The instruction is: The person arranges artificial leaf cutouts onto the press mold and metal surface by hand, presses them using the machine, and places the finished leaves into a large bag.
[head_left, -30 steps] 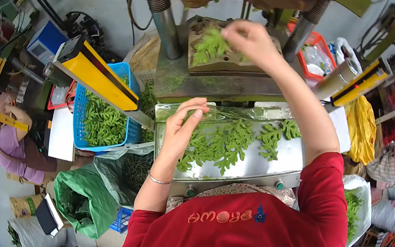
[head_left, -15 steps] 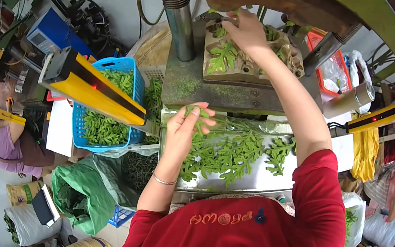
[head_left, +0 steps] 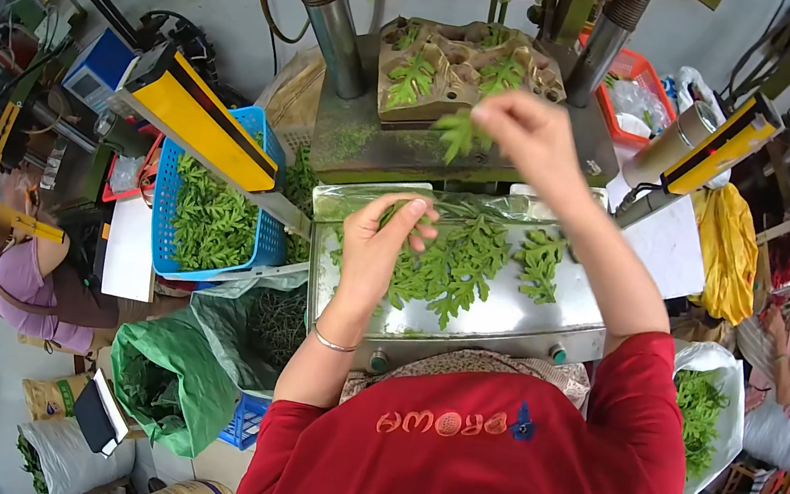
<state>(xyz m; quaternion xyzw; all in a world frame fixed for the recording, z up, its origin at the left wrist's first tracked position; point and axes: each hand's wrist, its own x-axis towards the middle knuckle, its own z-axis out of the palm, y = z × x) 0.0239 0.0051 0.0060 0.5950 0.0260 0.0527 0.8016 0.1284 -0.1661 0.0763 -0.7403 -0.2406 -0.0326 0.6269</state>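
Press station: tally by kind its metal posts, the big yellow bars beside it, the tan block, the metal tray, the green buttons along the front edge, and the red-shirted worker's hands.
Metal posts: 2
Big yellow bars: 2
Tan block: 1
Metal tray: 1
Green buttons: 2
Left hand and right hand: 2
Total: 10

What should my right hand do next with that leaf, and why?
Probably raise the leaf in your right hand over the tan block and lay it down: it hangs by the block's front edge, and similar leaves already lie on top.
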